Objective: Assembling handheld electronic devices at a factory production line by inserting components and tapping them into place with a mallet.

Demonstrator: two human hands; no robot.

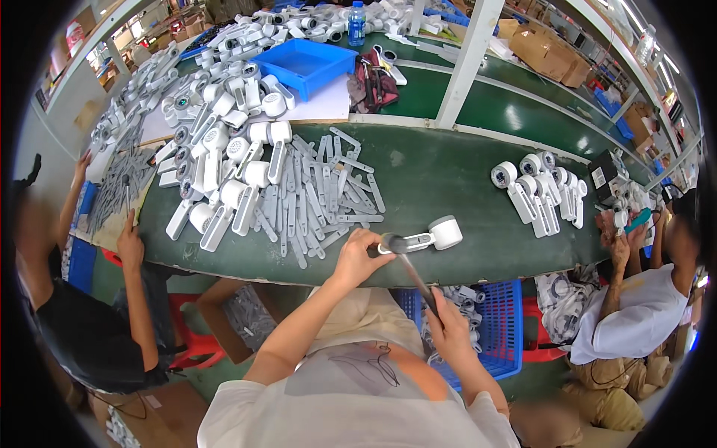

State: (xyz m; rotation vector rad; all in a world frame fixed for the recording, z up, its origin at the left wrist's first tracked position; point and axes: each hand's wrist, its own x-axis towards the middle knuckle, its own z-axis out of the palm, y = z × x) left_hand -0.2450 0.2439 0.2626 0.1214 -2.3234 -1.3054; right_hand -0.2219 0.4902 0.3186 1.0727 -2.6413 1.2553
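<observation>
My left hand [357, 260] pinches the handle end of a white handheld device [447, 233], which lies on the green table. Its drum-shaped head points right and its grey-faced handle runs left, like a small hand fan. With my right hand [449, 322] I grip the shaft of a mallet [415, 275]. The mallet's dark round head is over the device's handle, near my left fingers; whether it touches cannot be made out. Just beyond my left hand lie many loose grey handle strips [317, 190], beside a heap of similar white devices [235, 175].
More devices [534, 194] stand grouped on the right of the green table [426, 168]. A blue tray [306, 66], bottle [356, 24] and white post [468, 63] stand behind. Below is a blue basket [504, 328]. Co-workers sit left [89, 321] and right [635, 306].
</observation>
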